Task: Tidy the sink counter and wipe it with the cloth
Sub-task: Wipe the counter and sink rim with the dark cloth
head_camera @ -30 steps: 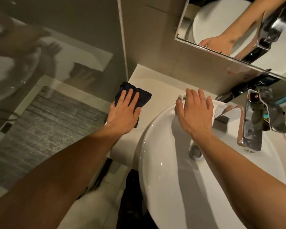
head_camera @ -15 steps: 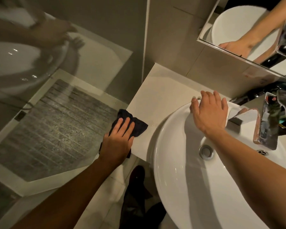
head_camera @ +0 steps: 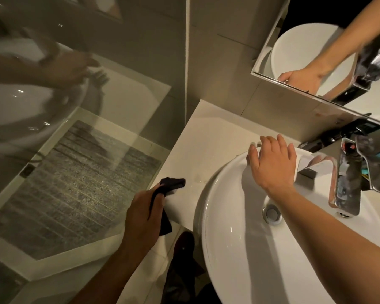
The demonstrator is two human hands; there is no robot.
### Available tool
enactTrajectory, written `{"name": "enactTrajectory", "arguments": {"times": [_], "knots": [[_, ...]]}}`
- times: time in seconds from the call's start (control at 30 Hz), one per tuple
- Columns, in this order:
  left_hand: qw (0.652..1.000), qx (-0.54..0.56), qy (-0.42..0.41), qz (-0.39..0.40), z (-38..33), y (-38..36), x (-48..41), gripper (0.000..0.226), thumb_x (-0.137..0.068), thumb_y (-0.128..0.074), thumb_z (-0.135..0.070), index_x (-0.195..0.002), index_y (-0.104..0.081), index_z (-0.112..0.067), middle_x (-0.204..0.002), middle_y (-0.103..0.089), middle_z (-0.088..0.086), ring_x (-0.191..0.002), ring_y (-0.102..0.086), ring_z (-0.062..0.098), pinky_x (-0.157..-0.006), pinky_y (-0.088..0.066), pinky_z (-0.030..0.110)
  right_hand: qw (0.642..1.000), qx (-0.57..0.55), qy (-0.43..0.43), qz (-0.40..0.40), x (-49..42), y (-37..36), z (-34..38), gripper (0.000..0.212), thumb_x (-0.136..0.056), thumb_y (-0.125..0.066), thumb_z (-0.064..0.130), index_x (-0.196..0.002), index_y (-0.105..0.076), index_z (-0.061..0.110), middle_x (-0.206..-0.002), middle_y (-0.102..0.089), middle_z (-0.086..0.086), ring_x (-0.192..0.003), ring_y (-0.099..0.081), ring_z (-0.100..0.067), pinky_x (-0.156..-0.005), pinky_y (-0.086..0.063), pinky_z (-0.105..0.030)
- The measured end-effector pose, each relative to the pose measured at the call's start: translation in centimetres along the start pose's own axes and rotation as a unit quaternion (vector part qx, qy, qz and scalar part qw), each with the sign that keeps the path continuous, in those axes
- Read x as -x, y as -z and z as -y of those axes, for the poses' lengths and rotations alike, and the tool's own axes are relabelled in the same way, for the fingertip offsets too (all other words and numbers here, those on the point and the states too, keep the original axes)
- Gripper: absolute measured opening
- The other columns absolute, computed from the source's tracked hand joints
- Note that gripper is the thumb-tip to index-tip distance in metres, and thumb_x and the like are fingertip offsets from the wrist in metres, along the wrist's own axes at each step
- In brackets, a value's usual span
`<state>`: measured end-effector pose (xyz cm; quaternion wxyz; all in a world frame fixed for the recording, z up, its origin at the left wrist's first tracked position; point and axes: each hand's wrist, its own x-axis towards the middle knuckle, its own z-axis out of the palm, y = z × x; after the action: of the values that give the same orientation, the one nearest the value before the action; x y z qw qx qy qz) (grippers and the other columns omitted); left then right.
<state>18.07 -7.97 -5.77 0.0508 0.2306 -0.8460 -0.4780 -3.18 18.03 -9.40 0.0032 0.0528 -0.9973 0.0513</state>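
My left hand (head_camera: 144, 212) grips a dark cloth (head_camera: 171, 184) at the front left corner of the pale counter (head_camera: 208, 139). One end of the cloth pokes up onto the counter edge, and the other end hangs below my hand. My right hand (head_camera: 272, 162) lies flat with fingers spread on the far rim of the white basin (head_camera: 239, 249), holding nothing.
A chrome tap (head_camera: 347, 183) stands at the basin's right, with dark items behind it against the wall. A mirror (head_camera: 329, 53) hangs above. A glass shower panel (head_camera: 75, 128) borders the counter's left side. A dark shoe (head_camera: 182, 249) is on the floor tiles below.
My left hand pulled the cloth along the counter from the back toward the front edge, then bunched it up in its grip. My right hand stayed on the basin rim.
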Motion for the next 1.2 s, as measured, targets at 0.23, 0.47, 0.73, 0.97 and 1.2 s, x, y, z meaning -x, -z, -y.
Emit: {"name": "enactTrajectory", "arguments": {"times": [0.23,0.47,0.73,0.97,1.2], "knots": [[0.990,0.018,-0.141,0.026,-8.7,-5.8,-11.2,0.052,-0.106,-0.039,-0.009,-0.115,-0.060,-0.056,-0.098,-0.062,-0.034,-0.097,-0.053,-0.008,-0.092,-0.037,0.005,1.000,0.005,-0.002,-0.003,0.0,0.2,0.3,0.061,-0.101,-0.021,0.053,-0.137,-0.054,0.017,-0.144,-0.056,-0.004,-0.150,-0.032,-0.028,-0.123,-0.019,-0.050],[0.965,-0.162,-0.169,0.119,-8.1,-15.5,-23.2,0.045,-0.107,-0.039,-0.030,-0.147,-0.051,-0.011,-0.154,-0.048,0.008,-0.142,-0.035,0.024,-0.119,-0.027,0.036,1.000,0.020,-0.008,0.007,-0.3,0.3,0.3,0.060,-0.100,-0.023,0.054,-0.137,-0.055,0.019,-0.144,-0.056,-0.003,-0.149,-0.033,-0.027,-0.125,-0.018,-0.049],[0.843,-0.441,-0.266,0.153,-4.2,-18.8,-23.4,0.062,-0.103,-0.016,-0.055,-0.159,-0.021,-0.030,-0.169,-0.019,0.006,-0.156,-0.008,0.027,-0.124,0.000,0.056,1.000,0.022,-0.012,-0.002,-0.6,0.0,0.3,0.057,-0.099,-0.027,0.054,-0.133,-0.058,0.019,-0.143,-0.057,-0.002,-0.148,-0.036,-0.026,-0.125,-0.018,-0.049],[0.861,-0.389,-0.272,0.184,-3.0,-17.4,-22.3,0.059,-0.106,-0.023,-0.049,-0.160,-0.021,-0.027,-0.170,-0.015,0.002,-0.157,-0.008,0.022,-0.125,-0.013,0.045,1.000,0.019,-0.011,-0.011,-0.6,-0.2,0.1,0.057,-0.099,-0.026,0.053,-0.131,-0.058,0.018,-0.142,-0.058,-0.003,-0.148,-0.036,-0.027,-0.124,-0.018,-0.049],[0.862,-0.367,-0.264,0.231,-0.6,-13.8,-16.8,0.054,-0.108,-0.021,-0.043,-0.160,-0.019,-0.029,-0.169,-0.013,-0.004,-0.157,-0.005,0.016,-0.126,-0.015,0.042,1.000,0.023,-0.006,-0.016,-0.4,-0.5,-0.1,0.057,-0.101,-0.027,0.051,-0.131,-0.058,0.016,-0.141,-0.059,-0.004,-0.147,-0.036,-0.028,-0.124,-0.018,-0.049]]}}
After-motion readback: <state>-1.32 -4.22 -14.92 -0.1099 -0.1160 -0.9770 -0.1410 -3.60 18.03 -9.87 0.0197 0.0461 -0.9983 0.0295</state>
